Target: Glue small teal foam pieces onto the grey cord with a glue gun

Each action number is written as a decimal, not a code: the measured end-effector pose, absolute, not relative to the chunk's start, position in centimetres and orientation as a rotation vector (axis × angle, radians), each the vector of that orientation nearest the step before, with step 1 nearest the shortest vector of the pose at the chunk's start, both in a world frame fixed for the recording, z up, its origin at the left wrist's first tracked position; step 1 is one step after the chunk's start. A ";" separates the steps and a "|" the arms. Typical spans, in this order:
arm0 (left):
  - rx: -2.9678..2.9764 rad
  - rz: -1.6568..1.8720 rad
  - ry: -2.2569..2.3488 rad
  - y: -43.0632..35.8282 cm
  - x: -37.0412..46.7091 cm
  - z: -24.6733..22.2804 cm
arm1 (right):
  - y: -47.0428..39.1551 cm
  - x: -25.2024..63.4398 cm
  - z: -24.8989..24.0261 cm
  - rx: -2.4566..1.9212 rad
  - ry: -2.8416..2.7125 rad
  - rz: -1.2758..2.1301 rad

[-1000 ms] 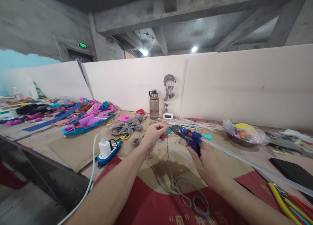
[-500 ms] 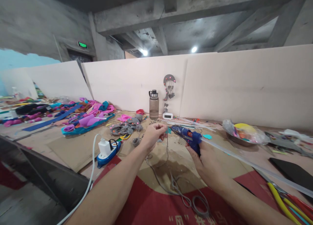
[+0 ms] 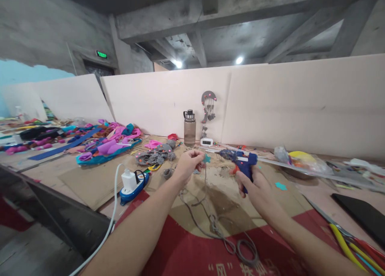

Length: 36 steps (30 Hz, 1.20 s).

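Between the fingertips of my left hand (image 3: 190, 164) is a small teal star (image 3: 207, 158), with a grey cord (image 3: 205, 182) hanging below it. My right hand (image 3: 252, 186) is wrapped round the handle of a blue glue gun (image 3: 243, 164). Its nozzle points left towards the star, a short gap away. A long clear glue stick (image 3: 279, 164) extends from the gun's back. Loose grey cord (image 3: 221, 236) lies coiled on the cardboard below my hands. Another teal cutout (image 3: 280, 186) lies right of my right hand.
A bottle (image 3: 189, 129) and small white clock (image 3: 206, 142) stand by the partition. Left are grey felt pieces (image 3: 156, 155), a power strip (image 3: 132, 191) and colourful cloth (image 3: 112, 146). Right are a bowl (image 3: 296, 172), a black tablet (image 3: 361, 216) and yellow-handled scissors (image 3: 345, 246).
My right hand has drawn the glue gun back to the right, away from the star, and levelled it. The glue stick has swung upward. My left hand has barely moved.
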<state>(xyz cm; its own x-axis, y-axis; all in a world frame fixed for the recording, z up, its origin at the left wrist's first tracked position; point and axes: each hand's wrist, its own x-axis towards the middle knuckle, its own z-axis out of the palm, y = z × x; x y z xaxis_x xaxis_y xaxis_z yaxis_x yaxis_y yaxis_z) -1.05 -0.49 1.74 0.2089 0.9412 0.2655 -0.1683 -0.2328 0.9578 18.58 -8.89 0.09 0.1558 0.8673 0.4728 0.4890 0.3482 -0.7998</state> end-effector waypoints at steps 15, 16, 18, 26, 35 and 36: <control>2.299 1.610 1.063 -2.4 -0.2 1.8 | -5.1 23.8 -1.2 -1.788 -1.681 -0.050; 2.345 1.621 1.037 -2.6 0.0 1.7 | -5.6 22.9 -0.8 -1.672 -1.667 0.033; 2.427 1.622 0.992 -2.8 0.2 1.4 | -6.6 20.6 -0.2 -1.412 -1.561 0.316; 2.488 1.538 0.990 -4.1 1.0 1.4 | -8.5 14.4 0.4 -0.891 -1.189 1.108; 1.858 1.271 0.864 -4.1 2.1 1.0 | -8.1 15.9 0.9 -1.165 -1.388 0.669; 1.808 1.263 0.837 -4.2 2.2 1.0 | -8.1 15.9 0.9 -1.184 -1.394 0.642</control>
<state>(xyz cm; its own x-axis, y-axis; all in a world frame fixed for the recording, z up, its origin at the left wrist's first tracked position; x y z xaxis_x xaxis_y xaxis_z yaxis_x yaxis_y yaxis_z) 2.18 -4.18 1.02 0.2952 0.8422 0.4511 0.0876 -0.4940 0.8650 15.95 -8.11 0.91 0.1480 0.9062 0.3961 0.2882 0.3436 -0.8938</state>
